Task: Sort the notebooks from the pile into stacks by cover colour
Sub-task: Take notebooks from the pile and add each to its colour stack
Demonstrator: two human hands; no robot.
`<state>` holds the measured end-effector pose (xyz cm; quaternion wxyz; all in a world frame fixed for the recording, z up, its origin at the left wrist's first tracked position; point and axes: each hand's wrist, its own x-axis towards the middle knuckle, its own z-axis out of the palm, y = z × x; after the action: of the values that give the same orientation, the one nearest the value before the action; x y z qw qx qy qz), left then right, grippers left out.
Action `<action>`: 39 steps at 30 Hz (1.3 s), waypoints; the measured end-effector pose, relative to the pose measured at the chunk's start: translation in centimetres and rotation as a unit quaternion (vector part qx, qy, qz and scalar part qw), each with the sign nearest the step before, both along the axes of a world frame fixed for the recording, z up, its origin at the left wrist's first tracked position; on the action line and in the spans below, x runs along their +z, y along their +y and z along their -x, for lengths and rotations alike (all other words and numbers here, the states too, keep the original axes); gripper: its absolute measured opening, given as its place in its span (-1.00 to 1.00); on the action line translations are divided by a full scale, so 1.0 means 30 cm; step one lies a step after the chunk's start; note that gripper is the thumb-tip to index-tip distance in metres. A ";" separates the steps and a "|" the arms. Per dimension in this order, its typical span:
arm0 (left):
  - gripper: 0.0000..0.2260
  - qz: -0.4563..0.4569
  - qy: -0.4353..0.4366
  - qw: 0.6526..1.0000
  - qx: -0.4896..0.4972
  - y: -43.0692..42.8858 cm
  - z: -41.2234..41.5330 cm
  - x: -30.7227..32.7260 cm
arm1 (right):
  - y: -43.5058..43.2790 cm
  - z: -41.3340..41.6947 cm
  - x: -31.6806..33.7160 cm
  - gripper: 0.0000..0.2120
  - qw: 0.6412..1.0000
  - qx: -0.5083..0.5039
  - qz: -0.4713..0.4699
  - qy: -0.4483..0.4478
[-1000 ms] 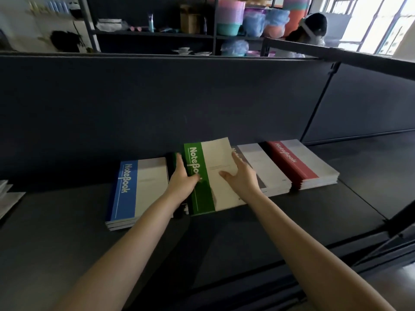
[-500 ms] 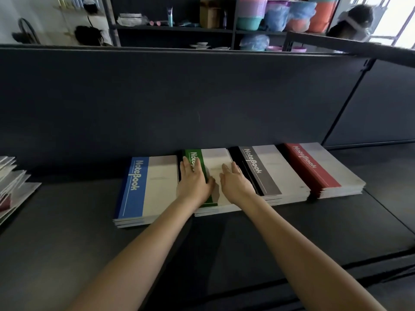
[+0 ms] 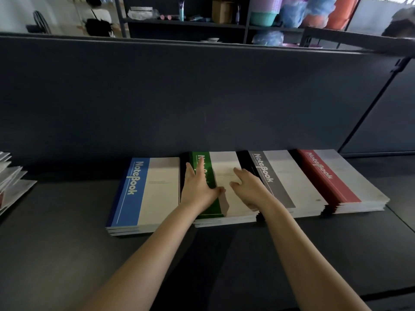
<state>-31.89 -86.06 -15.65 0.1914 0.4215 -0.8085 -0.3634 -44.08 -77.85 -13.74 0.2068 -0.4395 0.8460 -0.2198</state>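
Bench (image 3: 67, 254), dark top, backed by a dark partition (image 3: 202, 97). Four stacks in a row along the back edge, close under the partition. From my left: blue stack (image 3: 146, 194), green stack (image 3: 226, 215), grey stack (image 3: 285, 182), red stack (image 3: 341, 182). Each top cover has a coloured band lettered "NoteBook" and a pale panel beside it. Each stack lies just beside the next; whether grey and red touch at the near corner, I cannot tell.

Both hands are on the top cover of the green stack.

Left hand (image 3: 197, 189): palm down on the green band, fingers (image 3: 199, 167) straight and pointing at the partition, thumb out to the right across the band's edge. Released, grasping nothing.

Right hand (image 3: 249, 187): on the pale panel, fingers spread and slightly bent, tips on the cover. Also released, grasping nothing. The thumbs are near each other but apart.

The pile (image 3: 13, 173) sits at the far left edge of the bench, loosely fanned, only partly in view, well apart from the blue stack. The covers I can see there are mostly pale; I cannot tell their band colours.

Beyond the partition: dark shelving (image 3: 190, 25) with coloured tubs (image 3: 262, 16) and wrapped bundles. A person (image 3: 98, 19) stands far off at upper left.
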 end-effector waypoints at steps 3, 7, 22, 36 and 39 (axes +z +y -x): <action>-0.15 -0.009 -0.014 1.000 -0.011 0.009 0.003 0.004 | -0.006 0.008 -0.007 -0.43 1.000 0.011 -0.010 -0.012; -0.31 0.026 -0.056 0.998 -0.015 0.024 0.010 0.001 | -0.024 -0.018 -0.032 -0.39 1.000 0.003 -0.025 0.008; -0.47 0.055 -0.110 0.992 -0.002 0.043 0.020 0.017 | -0.037 -0.042 -0.043 -0.42 0.996 -0.018 -0.048 0.067; -0.52 0.080 -0.036 0.996 0.006 -0.096 -0.394 0.095 | -0.152 -0.331 0.127 -0.44 0.978 0.151 0.012 0.141; -0.49 0.092 -0.070 0.991 0.067 -0.129 -0.563 0.107 | -0.239 -0.485 0.113 -0.44 0.968 0.210 0.016 0.138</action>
<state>-15.00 -89.93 -12.43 0.1963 0.4795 -0.8200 -0.2433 -29.53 -85.03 -10.34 0.1224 -0.6364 0.7517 -0.1225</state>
